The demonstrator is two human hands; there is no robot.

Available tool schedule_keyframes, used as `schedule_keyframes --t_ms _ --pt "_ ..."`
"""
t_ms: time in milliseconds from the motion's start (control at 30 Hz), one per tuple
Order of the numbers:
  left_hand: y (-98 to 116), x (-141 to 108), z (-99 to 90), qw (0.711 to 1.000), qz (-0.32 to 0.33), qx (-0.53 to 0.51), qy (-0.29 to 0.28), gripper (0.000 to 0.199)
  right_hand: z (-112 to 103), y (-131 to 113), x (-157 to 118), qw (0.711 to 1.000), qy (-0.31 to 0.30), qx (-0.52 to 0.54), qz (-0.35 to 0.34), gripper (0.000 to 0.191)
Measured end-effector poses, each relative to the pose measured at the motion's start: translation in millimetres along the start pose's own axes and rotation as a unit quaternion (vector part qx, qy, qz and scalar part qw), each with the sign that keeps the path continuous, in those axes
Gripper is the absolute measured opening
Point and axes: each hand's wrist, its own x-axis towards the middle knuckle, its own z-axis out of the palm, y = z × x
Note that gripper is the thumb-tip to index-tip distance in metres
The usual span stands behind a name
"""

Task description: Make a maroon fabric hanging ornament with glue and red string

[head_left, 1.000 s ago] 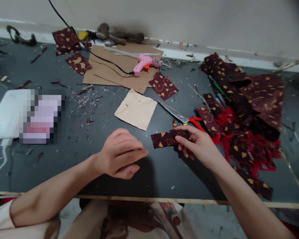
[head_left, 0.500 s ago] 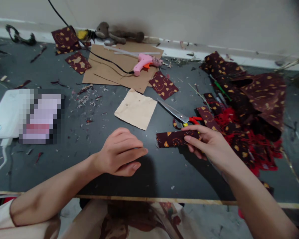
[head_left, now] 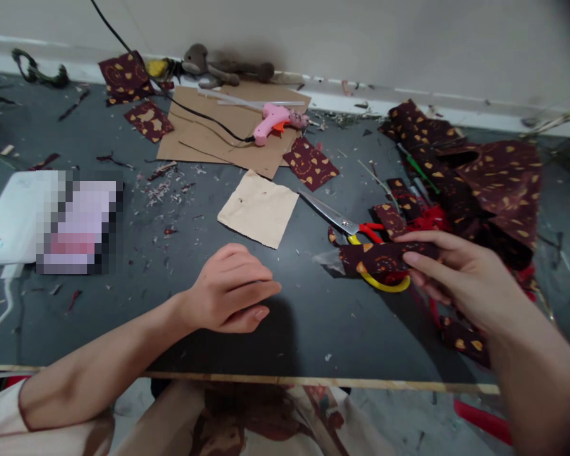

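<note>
My right hand (head_left: 456, 278) pinches a dark maroon fabric strip (head_left: 377, 258) with orange shapes between thumb and fingers. The strip is held over the yellow and red handles of scissors (head_left: 332, 213), whose blades point up and left. A pale, see-through scrap (head_left: 330, 260) shows by the strip's left end. My left hand (head_left: 235, 291) rests near the table's front with its fingers curled in a loose fist, and nothing shows in it. Beyond it lies a cream fabric square (head_left: 259, 209). Under and behind my right hand is a heap of patterned fabric (head_left: 508, 183) with red threads.
A pink glue gun (head_left: 273, 122) with a black cord rests on cardboard (head_left: 194, 142). Patterned fabric squares (head_left: 311, 163) lie around it. To the left are a white device (head_left: 14, 215) and a phone (head_left: 83, 225). A stuffed toy (head_left: 199, 62) lies along the wall.
My right hand has moved right with the fabric strip, and the scissors' yellow handle is now in view. A red thing shows below the table edge at right. My left hand stays put.
</note>
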Motion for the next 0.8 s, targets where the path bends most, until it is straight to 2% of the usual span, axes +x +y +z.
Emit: schedule_keyframes --t_ms 100,167,233,267,300,367,400,467,533,600,633,667,700,733,767,800 --pt "-0.9 -0.5 1.7 1.0 -0.002 -0.024 -0.008 0.025 -21.8 -4.7 -5.5 0.998 0.058 0.031 -0.008 0.025" --pt "-0.9 -0.6 2.9 0.998 -0.017 -0.065 -0.02 0.024 -25.4 -9.4 -11.2 0.989 0.113 0.089 -0.03 0.022" --pt "0.3 -0.2 4.1 0.986 -0.063 -0.148 -0.048 0.023 -11.7 -13.2 -18.9 0.973 0.162 0.153 -0.059 0.024" --pt "1.4 0.2 4.8 0.971 -0.1 -0.207 -0.069 0.025 2.7 -13.9 -23.5 0.969 0.159 0.177 -0.067 0.029" --pt "2.8 0.6 5.6 0.946 -0.144 -0.275 -0.094 0.03 21.7 -13.8 -28.8 0.966 0.148 0.201 -0.073 0.03" --pt "6.0 1.3 7.6 0.871 -0.232 -0.416 -0.125 0.041 69.1 -11.2 -40.8 0.965 0.034 0.254 -0.059 0.032" --pt "7.3 1.4 8.7 0.827 -0.273 -0.476 -0.124 0.046 94.0 -9.4 -47.2 0.961 -0.042 0.269 -0.043 0.03" --pt "8.5 1.5 10.4 0.743 -0.346 -0.567 -0.085 0.046 136.2 -6.7 -59.1 0.943 -0.17 0.281 -0.045 0.026" --pt "7.4 1.7 10.9 0.675 -0.406 -0.615 -0.028 0.038 157.0 -6.0 -66.3 0.943 -0.238 0.225 -0.056 0.025" --pt "5.1 2.4 10.3 0.634 -0.445 -0.632 0.011 0.032 151.2 -5.7 -64.9 0.954 -0.252 0.118 -0.116 0.02" --pt "3.9 2.8 10.0 0.625 -0.453 -0.635 0.02 0.03 139.5 -4.5 -60.5 0.962 -0.214 0.056 -0.161 0.02" --pt "3.0 3.1 9.9 0.621 -0.457 -0.636 0.024 0.029 123.7 -2.2 -53.7 0.967 -0.149 -0.01 -0.205 0.019" --pt "2.3 3.3 10.2 0.619 -0.457 -0.639 0.025 0.028 105.3 1.4 -45.0 0.968 -0.041 -0.079 -0.236 0.017" --pt "1.9 3.3 10.8 0.617 -0.455 -0.642 0.026 0.028 86.1 6.4 -35.0 0.953 0.052 -0.153 -0.257 0.015" --pt "1.8 3.1 11.7 0.615 -0.452 -0.645 0.024 0.028 67.5 12.4 -24.4 0.93 0.112 -0.226 -0.266 0.016" --pt "1.7 2.8 12.7 0.614 -0.451 -0.647 0.023 0.028 50.8 18.9 -13.8 0.908 0.125 -0.298 -0.268 0.022"
